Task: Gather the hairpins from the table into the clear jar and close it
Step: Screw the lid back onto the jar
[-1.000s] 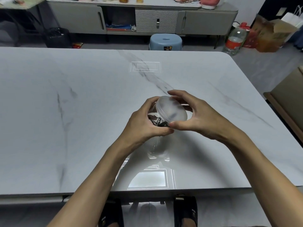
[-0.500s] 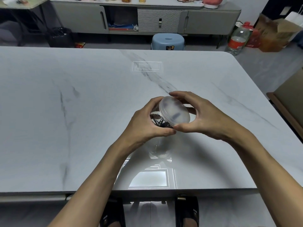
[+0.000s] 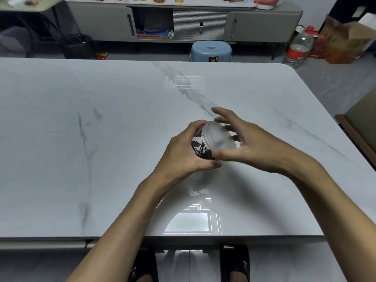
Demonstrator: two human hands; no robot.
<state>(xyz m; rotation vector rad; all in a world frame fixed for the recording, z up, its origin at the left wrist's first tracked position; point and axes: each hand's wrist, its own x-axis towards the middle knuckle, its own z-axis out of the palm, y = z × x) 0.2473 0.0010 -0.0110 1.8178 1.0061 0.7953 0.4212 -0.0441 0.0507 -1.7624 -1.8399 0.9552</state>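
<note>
My left hand (image 3: 183,154) is wrapped around the clear jar (image 3: 198,137) and holds it tilted above the white marble table (image 3: 97,143). Black hairpins (image 3: 201,151) lie bunched inside the jar, against the wall near its mouth. The frosted lid (image 3: 219,138) sits on the jar's mouth, facing me and to the right. My right hand (image 3: 254,147) hovers at the lid with fingers spread. Its index finger is raised off the rim and its blurred thumb is close to the lid's lower edge. I see no loose hairpins on the table.
A blue stool (image 3: 211,50) stands beyond the table's far edge, with a grey sideboard (image 3: 203,23) behind it. A large water bottle (image 3: 298,49) and a cardboard box (image 3: 345,41) sit on the floor at the far right. A wooden piece of furniture (image 3: 362,129) stands at the right.
My right hand gripped the lid's rim before; now its fingers have spread and lifted off it. The jar stays in my left hand, tilted much as before.
</note>
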